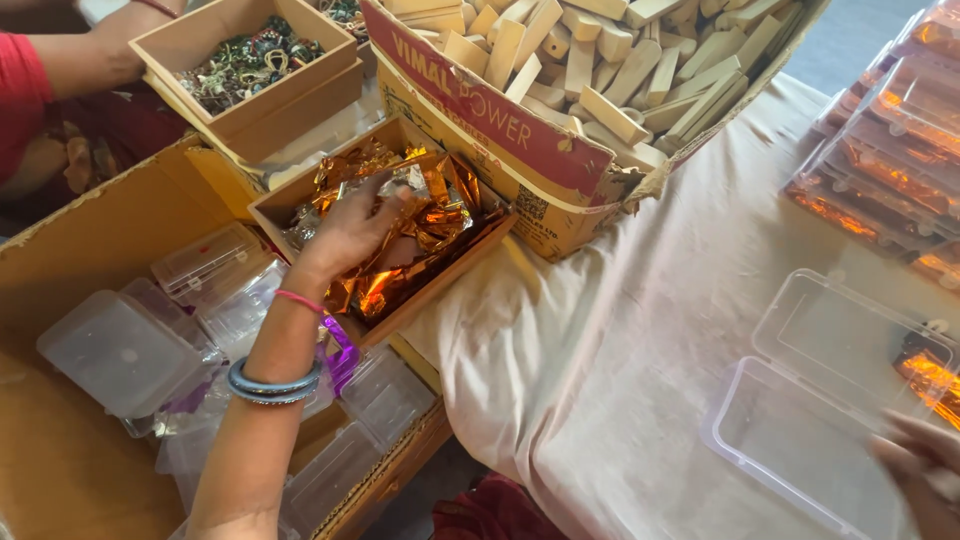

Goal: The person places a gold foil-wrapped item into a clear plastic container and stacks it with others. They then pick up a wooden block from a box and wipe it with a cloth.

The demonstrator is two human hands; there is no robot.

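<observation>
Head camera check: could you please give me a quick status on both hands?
Left hand down in the box of shiny orange foil wrappers, fingers on them. Right hand at the open clear plastic case. Nothing in the way.

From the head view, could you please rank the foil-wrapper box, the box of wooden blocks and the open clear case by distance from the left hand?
Measured from the left hand:
1. Foil-wrapper box: the hand is in it.
2. Box of wooden blocks: just behind, to the right.
3. Open clear case: far right, on the cloth.
</observation>
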